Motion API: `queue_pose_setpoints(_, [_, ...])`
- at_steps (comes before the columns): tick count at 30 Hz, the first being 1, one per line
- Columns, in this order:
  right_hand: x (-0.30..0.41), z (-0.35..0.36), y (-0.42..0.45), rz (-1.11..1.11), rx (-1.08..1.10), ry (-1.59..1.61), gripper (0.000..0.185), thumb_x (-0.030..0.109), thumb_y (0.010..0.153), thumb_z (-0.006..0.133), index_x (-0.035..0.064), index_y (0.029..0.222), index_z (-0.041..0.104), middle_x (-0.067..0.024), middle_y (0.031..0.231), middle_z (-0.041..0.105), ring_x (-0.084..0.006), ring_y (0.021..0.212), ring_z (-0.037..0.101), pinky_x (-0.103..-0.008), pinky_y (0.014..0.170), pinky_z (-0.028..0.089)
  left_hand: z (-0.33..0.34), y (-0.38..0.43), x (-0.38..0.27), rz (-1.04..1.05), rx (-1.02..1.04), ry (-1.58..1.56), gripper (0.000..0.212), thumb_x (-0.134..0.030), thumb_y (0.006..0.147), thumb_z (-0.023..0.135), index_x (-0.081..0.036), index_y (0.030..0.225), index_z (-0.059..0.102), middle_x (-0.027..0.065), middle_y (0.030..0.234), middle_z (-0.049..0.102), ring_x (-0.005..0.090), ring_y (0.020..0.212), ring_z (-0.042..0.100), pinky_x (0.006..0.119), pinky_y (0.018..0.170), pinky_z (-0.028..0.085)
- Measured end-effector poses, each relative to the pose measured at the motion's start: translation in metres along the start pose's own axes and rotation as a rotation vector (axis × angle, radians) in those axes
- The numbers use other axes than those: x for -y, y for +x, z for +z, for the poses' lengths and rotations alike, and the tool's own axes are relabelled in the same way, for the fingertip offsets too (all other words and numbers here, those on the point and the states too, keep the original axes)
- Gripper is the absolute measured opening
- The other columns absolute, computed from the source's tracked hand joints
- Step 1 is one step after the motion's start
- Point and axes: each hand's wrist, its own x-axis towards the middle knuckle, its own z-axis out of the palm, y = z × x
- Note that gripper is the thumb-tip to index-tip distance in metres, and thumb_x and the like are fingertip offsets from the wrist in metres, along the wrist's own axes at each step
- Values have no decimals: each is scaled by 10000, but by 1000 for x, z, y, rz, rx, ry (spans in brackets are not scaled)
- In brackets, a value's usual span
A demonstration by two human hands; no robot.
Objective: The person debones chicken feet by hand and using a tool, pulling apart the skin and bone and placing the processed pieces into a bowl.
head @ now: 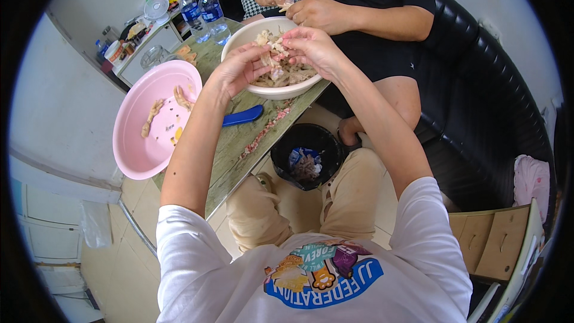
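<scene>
My left hand [240,67] and my right hand [311,49] meet over a cream plastic basin [280,94], both holding a pale chicken foot, partly hidden by the fingers. More chicken feet [287,76] are heaped in the basin below. A pink basin [130,139] stands at the left of the green table, with a few chicken feet [153,118] and small dark and yellow bits inside. Beside my left forearm lies a blue-handled tool [243,116], its other end hidden. A row of small pinkish scraps [264,133] runs along the table's near edge.
Across the basin, a co-worker's hands [314,13] hold another piece. Two water bottles [213,15] and a glass jar [157,57] stand at the table's far side. A black bin [307,132] with waste is on the floor between my knees and the table. A black sofa [471,98] curves along the right.
</scene>
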Motion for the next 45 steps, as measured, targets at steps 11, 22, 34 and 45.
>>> queue_pose_setpoints(11, [3, 1, -5, -27, 69, -6, 245, 122, 948, 605, -4, 1154, 565, -78, 990, 663, -135, 899, 649, -244, 736, 518, -10, 5, 10, 16, 10, -53, 202, -24, 906, 617, -25, 1106, 591, 98, 979, 704, 166, 847, 704, 264, 727, 591])
queue_pose_setpoints(22, [-8, 11, 0, -197, 17, -214, 354, 15, 847, 691, -4, 1171, 548, -63, 925, 630, -94, 844, 618, -209, 739, 503, 2, -3, 7, 95, -58, 68, 286, 3, 889, 620, -2, 1168, 557, 98, 1000, 677, 166, 834, 689, 264, 743, 582])
queue_pose_setpoints(34, [-15, 9, 3, -373, -48, -325, 251, -15, 870, 645, -15, 1108, 563, -53, 930, 620, -67, 805, 596, -195, 752, 492, 0, -6, 9, 72, 39, -153, 347, -187, 965, 595, 13, 1238, 514, 164, 1071, 668, 248, 937, 672, 355, 889, 558])
queue_pose_setpoints(45, [-19, 19, 6, -511, 5, -349, 179, 40, 837, 704, 33, 980, 596, -48, 809, 597, -77, 638, 616, -229, 566, 467, -5, -6, 10, 79, 101, -160, 322, -194, 982, 578, 13, 1226, 536, 134, 1082, 664, 241, 966, 674, 341, 905, 557])
